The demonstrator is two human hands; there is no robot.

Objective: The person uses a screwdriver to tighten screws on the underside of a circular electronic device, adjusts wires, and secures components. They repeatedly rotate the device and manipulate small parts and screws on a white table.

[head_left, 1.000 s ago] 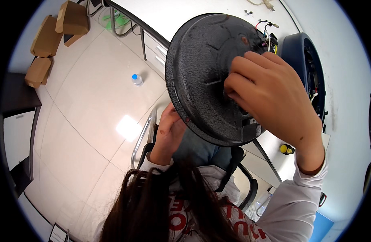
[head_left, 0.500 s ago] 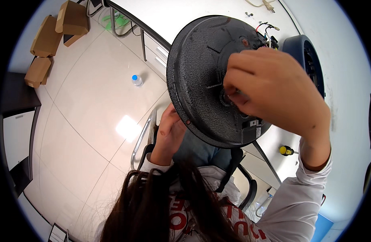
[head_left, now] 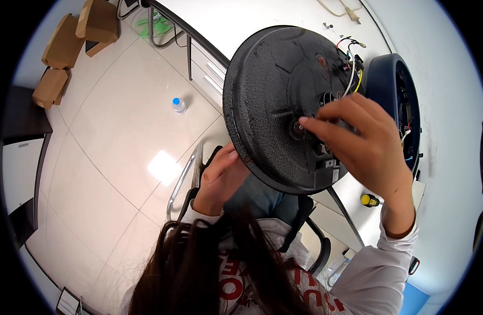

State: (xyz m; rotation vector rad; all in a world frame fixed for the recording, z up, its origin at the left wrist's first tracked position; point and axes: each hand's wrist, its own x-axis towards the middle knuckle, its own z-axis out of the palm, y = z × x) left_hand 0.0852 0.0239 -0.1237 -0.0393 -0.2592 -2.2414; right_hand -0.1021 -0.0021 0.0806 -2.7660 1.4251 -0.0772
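Note:
A large round black metal housing (head_left: 262,105) with a rough, glossy surface stands tilted above my lap, beside the white table. My left hand (head_left: 223,176) holds its lower left rim, with part of the fingers hidden behind the edge. My right hand (head_left: 365,139) is over the middle of the housing. One fingertip touches the small round hub (head_left: 298,129) there, and the fingers are apart with nothing visible between them. White and yellow wires (head_left: 353,79) rise from the housing's far right side, near a thin coil of wire partly covered by my right hand.
A dark blue ring-shaped casing (head_left: 383,79) lies right of the housing on the white table (head_left: 220,21). Near it are a yellow-and-black screwdriver (head_left: 369,200), small screws (head_left: 328,25) and a plug (head_left: 353,17). On the floor are a bottle (head_left: 179,105) and cardboard boxes (head_left: 60,42).
My right hand has drawn back a little down and its fingers have spread, uncovering the hub and wires. The housing has shifted slightly right. The left hand still holds the rim.

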